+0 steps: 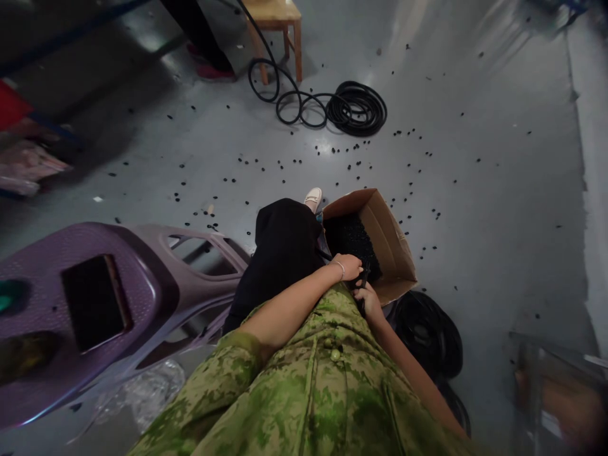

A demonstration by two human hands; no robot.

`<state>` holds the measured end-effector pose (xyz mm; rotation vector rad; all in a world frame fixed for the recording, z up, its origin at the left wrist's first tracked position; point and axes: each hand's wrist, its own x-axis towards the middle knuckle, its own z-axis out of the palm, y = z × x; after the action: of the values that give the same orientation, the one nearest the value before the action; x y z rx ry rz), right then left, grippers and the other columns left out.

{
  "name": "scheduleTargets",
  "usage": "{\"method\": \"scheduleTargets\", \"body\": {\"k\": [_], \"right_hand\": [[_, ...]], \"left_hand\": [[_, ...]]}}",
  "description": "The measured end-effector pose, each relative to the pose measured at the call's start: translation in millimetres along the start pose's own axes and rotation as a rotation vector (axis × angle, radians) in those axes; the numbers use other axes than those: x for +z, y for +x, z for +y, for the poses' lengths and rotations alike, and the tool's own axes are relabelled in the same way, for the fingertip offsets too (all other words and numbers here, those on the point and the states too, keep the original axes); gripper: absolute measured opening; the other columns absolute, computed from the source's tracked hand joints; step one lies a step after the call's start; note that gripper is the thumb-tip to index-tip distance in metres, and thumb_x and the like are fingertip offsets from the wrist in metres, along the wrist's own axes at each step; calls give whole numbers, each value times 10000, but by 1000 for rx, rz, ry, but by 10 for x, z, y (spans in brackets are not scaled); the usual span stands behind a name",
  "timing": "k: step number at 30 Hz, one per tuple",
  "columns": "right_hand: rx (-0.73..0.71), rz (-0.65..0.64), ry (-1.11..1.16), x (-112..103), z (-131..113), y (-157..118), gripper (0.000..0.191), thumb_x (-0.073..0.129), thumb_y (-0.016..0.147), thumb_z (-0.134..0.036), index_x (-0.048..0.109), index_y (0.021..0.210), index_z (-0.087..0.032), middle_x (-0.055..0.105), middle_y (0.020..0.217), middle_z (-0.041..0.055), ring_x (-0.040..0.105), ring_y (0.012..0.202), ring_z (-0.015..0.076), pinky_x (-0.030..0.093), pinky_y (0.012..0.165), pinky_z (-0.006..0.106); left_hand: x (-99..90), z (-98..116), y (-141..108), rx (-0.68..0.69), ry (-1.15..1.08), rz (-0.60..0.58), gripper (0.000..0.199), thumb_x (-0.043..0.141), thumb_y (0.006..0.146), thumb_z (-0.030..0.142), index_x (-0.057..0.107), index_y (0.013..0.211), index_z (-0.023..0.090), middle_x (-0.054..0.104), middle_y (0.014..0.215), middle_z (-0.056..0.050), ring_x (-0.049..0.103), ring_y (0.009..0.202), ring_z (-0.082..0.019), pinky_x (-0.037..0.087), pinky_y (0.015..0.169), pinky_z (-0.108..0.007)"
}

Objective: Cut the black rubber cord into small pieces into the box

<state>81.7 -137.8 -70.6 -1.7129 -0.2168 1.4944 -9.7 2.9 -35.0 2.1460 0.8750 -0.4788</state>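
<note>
My left hand [349, 267], with a thin bracelet at the wrist, is closed at the near edge of an open cardboard box [392, 247]; what its fingers pinch is too small to make out. Just right of it and touching close, my right hand [369, 303] is wrapped round a dark tool [365, 276] that points up toward the box. Many small black pieces [350, 237] lie inside the box.
A purple plastic stool [142, 272] at the left bears a phone [95, 303]. Coiled black hose [358, 109] lies ahead near a wooden stool [273, 14] and a person's leg [202, 31]. More black coils [430, 332] sit at right. Small black pieces dot the floor.
</note>
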Motion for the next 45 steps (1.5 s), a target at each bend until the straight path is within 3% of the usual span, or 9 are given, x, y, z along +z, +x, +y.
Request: {"method": "scheduleTargets", "body": {"k": [10, 13, 18, 21, 26, 31, 34, 38, 45], "right_hand": [[-65, 11, -4, -16, 92, 106, 259, 567, 459, -272, 517, 710, -235, 449, 477, -94, 363, 483, 108, 245, 488, 247], [-19, -3, 24, -64, 68, 89, 294, 655, 500, -271, 592, 785, -233, 521, 499, -82, 454, 494, 127, 317, 494, 245], [16, -154, 247, -213, 27, -5, 427, 728, 679, -410, 678, 1070, -247, 731, 772, 8, 687, 741, 229, 526, 670, 339], [1, -202, 287, -283, 65, -65, 503, 776, 645, -311, 683, 1137, -255, 762, 916, 28, 712, 838, 227, 555, 756, 344], [-92, -195, 279, -352, 135, -100, 600, 832, 602, -259, 671, 1180, -279, 738, 1027, 18, 678, 820, 156, 542, 763, 273], [-141, -166, 89, -347, 167, -30, 661, 861, 621, -358, 625, 1234, -280, 662, 864, -29, 551, 606, 100, 436, 534, 211], [-186, -148, 60, -302, 161, 1, 524, 799, 693, -501, 639, 1135, -271, 612, 762, -34, 541, 605, 114, 435, 535, 221], [-243, -152, 32, -256, 93, -1, 468, 712, 745, -608, 641, 1059, -268, 665, 878, 23, 620, 747, 162, 519, 654, 277], [-237, -121, -20, -168, 29, 41, 445, 656, 764, -641, 597, 1008, -273, 603, 765, -1, 562, 634, 153, 411, 472, 249]], "left_hand": [[19, -19, 45, -15, -19, -6, 390, 405, 983, 399, 709, 1172, 246, 692, 1280, -83, 626, 1200, -254, 487, 1001, -361], [18, -29, 34, -25, -43, -6, 384, 405, 976, 389, 701, 1194, 277, 689, 1291, -61, 623, 1201, -244, 489, 999, -359], [-13, -34, -5, -59, -59, 14, 385, 400, 975, 371, 662, 1255, 333, 683, 1310, -18, 619, 1206, -231, 474, 1015, -369], [-26, -38, -14, -69, -66, 19, 390, 394, 978, 371, 665, 1257, 335, 681, 1318, -14, 613, 1218, -230, 470, 1018, -363], [-20, -59, 3, -67, -107, 55, 413, 387, 986, 367, 636, 1312, 330, 659, 1356, -12, 599, 1242, -236, 474, 1019, -372], [-2, -59, 13, -23, -113, 70, 370, 420, 977, 370, 679, 1240, 338, 690, 1297, 3, 618, 1203, -208, 483, 994, -317], [-10, -44, -6, -30, -125, 64, 359, 425, 976, 369, 689, 1217, 345, 701, 1277, 8, 625, 1188, -208, 484, 989, -319], [-24, -34, -22, -39, -139, 62, 370, 412, 978, 358, 682, 1232, 348, 693, 1293, 12, 622, 1195, -206, 483, 984, -313], [-18, -53, -12, -8, -127, 53, 349, 408, 971, 361, 712, 1144, 349, 715, 1239, 27, 635, 1161, -189, 487, 958, -286]]}}
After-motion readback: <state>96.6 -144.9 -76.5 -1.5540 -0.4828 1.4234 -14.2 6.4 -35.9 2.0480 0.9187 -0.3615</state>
